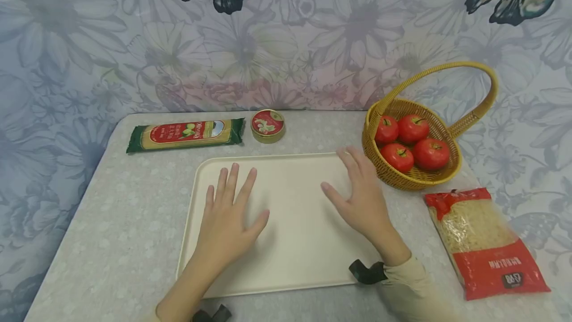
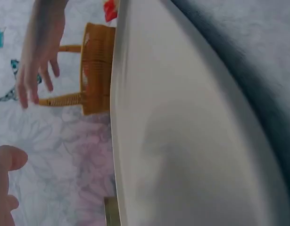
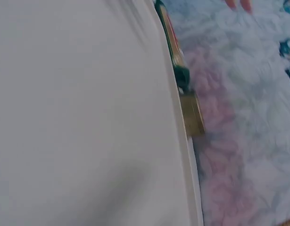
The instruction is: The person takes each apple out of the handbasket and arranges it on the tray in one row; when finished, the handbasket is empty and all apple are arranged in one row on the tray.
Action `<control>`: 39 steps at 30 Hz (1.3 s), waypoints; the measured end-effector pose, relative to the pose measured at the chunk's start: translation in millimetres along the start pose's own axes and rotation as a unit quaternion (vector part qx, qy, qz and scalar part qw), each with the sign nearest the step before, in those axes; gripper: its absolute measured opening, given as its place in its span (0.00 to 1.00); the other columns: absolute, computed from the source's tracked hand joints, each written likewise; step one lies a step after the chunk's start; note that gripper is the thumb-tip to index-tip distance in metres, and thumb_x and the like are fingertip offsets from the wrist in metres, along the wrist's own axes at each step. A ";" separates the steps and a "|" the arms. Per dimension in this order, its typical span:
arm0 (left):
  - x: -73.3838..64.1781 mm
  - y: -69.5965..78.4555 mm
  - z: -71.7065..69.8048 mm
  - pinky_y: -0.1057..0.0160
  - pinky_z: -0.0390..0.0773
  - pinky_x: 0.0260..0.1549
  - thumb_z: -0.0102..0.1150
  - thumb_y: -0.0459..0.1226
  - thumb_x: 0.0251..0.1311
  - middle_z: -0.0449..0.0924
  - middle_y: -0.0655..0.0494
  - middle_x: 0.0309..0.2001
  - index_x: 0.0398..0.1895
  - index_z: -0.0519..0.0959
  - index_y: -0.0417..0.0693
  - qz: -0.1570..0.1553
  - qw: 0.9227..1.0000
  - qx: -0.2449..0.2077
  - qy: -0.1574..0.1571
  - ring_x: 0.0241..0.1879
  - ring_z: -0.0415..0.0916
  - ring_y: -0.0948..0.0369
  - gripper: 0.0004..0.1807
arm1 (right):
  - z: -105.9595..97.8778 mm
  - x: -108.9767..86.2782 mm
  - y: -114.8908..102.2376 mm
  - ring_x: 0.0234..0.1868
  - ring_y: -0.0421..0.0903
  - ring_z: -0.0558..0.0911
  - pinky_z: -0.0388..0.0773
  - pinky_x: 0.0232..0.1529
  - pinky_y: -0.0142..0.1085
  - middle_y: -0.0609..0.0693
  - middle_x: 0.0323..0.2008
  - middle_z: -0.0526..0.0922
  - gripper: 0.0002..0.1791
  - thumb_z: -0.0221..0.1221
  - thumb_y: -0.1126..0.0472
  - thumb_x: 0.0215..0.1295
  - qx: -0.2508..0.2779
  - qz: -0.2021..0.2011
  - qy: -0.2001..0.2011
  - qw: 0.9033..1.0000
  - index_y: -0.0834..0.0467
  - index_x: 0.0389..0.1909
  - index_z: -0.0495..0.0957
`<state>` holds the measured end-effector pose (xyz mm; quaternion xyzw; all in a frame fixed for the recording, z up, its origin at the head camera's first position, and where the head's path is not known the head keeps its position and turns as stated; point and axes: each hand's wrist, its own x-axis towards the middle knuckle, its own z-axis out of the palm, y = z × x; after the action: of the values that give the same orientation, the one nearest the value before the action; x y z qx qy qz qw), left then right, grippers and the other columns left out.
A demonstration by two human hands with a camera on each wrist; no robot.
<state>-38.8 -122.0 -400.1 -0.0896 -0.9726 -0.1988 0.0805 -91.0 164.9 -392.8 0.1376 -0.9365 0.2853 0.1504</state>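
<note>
The cream tray (image 1: 297, 217) lies flat in front of you on the table (image 1: 125, 222), its long axis running left to right, with its right end partly behind your right hand. Your left hand (image 1: 230, 217) is over the tray's left part, palm down, fingers straight and spread wide toward the far edge, thumb out to the right; it holds nothing. Your right hand (image 1: 362, 198) is also spread and holds nothing, its fingers pointing away and slightly left over the far right corner. Both seem to hover above the surface, though the wrist views are dim and blurred. Past the far edge, the green-ended pasta pack (image 1: 192, 134) lies lengthwise left to right, and the round tin (image 1: 268, 125) sits just beside its right end. The wicker basket (image 1: 417, 183) of tomatoes (image 1: 431, 154) stands beyond your right hand; the red-ended bag (image 1: 484, 242) lies nearer you, right of the tray, angled.
</note>
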 end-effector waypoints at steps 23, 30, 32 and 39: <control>-75.1 -108.4 -13.6 0.22 0.35 0.65 0.74 0.59 0.45 0.27 0.33 0.79 0.80 0.30 0.52 -0.125 0.969 -0.174 -0.121 0.77 0.21 0.33 0.72 | -75.0 21.3 154.9 0.74 0.56 0.56 0.52 0.74 0.55 0.57 0.72 0.59 0.38 0.61 0.53 0.66 0.057 0.196 0.121 0.972 0.49 0.75 0.57; -87.1 -121.7 -3.9 0.23 0.30 0.65 0.78 0.57 0.40 0.27 0.30 0.78 0.80 0.28 0.48 -0.106 0.963 -0.202 -0.143 0.75 0.21 0.30 0.78 | -78.9 31.3 170.2 0.75 0.61 0.54 0.51 0.75 0.57 0.62 0.74 0.54 0.41 0.59 0.51 0.68 0.044 0.228 0.087 0.969 0.55 0.77 0.52; -88.6 -123.1 -2.0 0.25 0.29 0.66 0.77 0.59 0.40 0.27 0.31 0.78 0.80 0.28 0.47 -0.110 0.962 -0.196 -0.153 0.76 0.21 0.31 0.78 | -79.4 33.8 174.4 0.75 0.62 0.53 0.50 0.75 0.57 0.64 0.74 0.52 0.41 0.59 0.52 0.68 0.039 0.237 0.080 0.967 0.56 0.77 0.51; -91.1 -124.9 2.3 0.35 0.20 0.71 0.73 0.61 0.44 0.30 0.30 0.78 0.80 0.29 0.44 -0.103 0.966 -0.178 -0.157 0.77 0.23 0.34 0.75 | -83.9 43.1 184.3 0.75 0.68 0.49 0.52 0.72 0.65 0.67 0.75 0.47 0.45 0.56 0.47 0.69 0.010 0.281 0.029 0.959 0.55 0.79 0.45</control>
<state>23.6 -247.0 -466.2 -0.0323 -0.9261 -0.3591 -0.1113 -176.8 353.1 -401.7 -0.1384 -0.9296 0.3296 0.0901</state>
